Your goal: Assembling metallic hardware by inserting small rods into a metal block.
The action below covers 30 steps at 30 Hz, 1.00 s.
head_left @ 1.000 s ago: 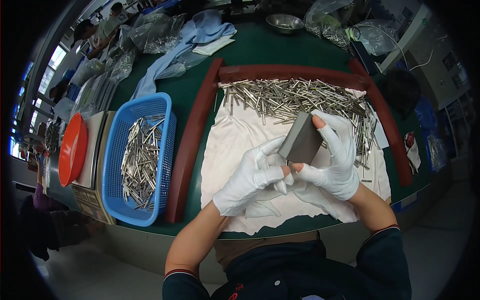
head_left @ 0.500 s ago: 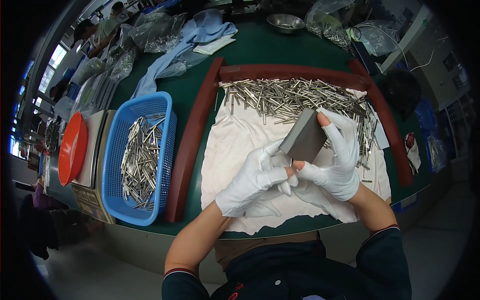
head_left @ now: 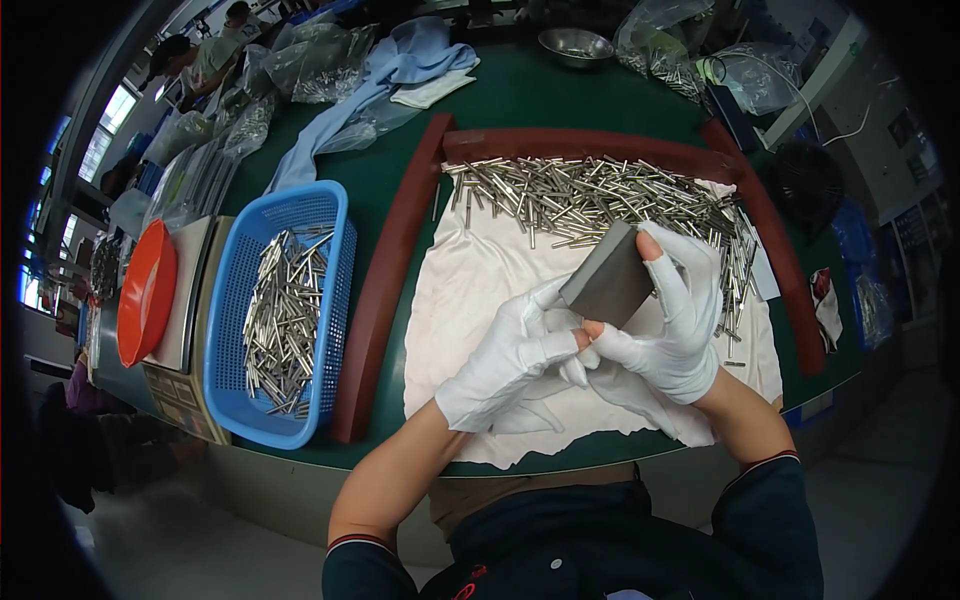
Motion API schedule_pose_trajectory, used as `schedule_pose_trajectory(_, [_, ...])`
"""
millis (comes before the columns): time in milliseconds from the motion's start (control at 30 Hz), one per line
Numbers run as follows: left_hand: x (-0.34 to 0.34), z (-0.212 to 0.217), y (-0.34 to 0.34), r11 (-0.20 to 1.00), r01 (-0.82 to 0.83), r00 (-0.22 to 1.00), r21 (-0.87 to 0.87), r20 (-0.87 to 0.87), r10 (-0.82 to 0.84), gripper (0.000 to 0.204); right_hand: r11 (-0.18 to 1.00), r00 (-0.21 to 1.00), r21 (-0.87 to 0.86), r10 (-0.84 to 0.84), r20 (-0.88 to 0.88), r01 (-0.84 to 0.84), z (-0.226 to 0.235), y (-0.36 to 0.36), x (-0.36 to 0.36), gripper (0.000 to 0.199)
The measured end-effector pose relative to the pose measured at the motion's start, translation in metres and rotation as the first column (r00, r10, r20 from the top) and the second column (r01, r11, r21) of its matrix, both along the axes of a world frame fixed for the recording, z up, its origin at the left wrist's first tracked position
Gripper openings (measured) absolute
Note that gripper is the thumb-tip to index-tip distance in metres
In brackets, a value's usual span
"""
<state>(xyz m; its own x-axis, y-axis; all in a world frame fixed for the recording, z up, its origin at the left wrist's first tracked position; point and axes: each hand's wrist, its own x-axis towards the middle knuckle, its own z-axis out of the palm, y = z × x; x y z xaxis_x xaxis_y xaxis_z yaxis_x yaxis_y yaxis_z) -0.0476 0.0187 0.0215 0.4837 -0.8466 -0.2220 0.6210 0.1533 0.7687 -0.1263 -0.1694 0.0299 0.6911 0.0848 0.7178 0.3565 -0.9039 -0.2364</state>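
A dark grey rectangular block (head_left: 610, 277) is tilted above the pale cloth. My right hand (head_left: 672, 330), in a white glove with bare fingertips, grips it with the forefinger at its upper corner and the thumb at its lower edge. Close against the block's lower left side is my left hand (head_left: 510, 355), gloved alike. Its fingers are curled and its thumb tip meets my right thumb; what it pinches is hidden. Beyond the block lies a heap of thin metal pins (head_left: 590, 195), spread along the far and right parts of the pale cloth (head_left: 455, 330).
Dark red rails (head_left: 392, 270) border the cloth on three sides. To the left, a blue plastic basket (head_left: 340, 265) holds more metal pins, beside an orange-red bowl (head_left: 147, 293). Farther back are a metal bowl (head_left: 575, 46), a light blue cloth (head_left: 410, 62) and plastic bags (head_left: 330, 65).
Both hands and the block keep nearly the same pose. A small metallic sliver seen between the thumbs and the block earlier no longer shows clearly. The whole view has shifted very slightly.
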Motion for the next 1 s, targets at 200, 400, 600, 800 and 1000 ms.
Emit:
schedule_pose_trajectory(200, [0.006,-0.001,0.001,0.999,-0.031,0.998,-0.027,0.057,0.032,0.070,0.995,0.996,-0.100,-0.010,0.088,0.019,-0.001,-0.001,0.000,0.085])
schedule_pose_trajectory(400, [0.006,0.004,0.008,1.000,-0.014,0.998,-0.021,0.060,0.015,0.070,0.987,0.995,-0.139,-0.069,0.072,0.078,-0.001,-0.004,-0.001,0.082])
schedule_pose_trajectory(600, [0.006,0.010,0.009,0.996,-0.090,0.995,0.005,0.038,0.090,0.074,0.989,0.996,0.117,-0.090,0.018,0.088,-0.002,-0.011,0.004,0.082])
schedule_pose_trajectory(800, [0.007,0.007,0.010,1.000,-0.014,0.997,-0.005,0.076,0.014,0.072,0.990,0.998,0.136,-0.022,-0.061,0.030,0.000,-0.009,0.000,0.083])
schedule_pose_trajectory(1000, [0.010,0.005,0.005,1.000,-0.014,0.995,-0.019,0.096,0.016,0.072,0.993,0.998,0.117,0.000,-0.067,0.008,-0.001,-0.011,0.000,0.084])
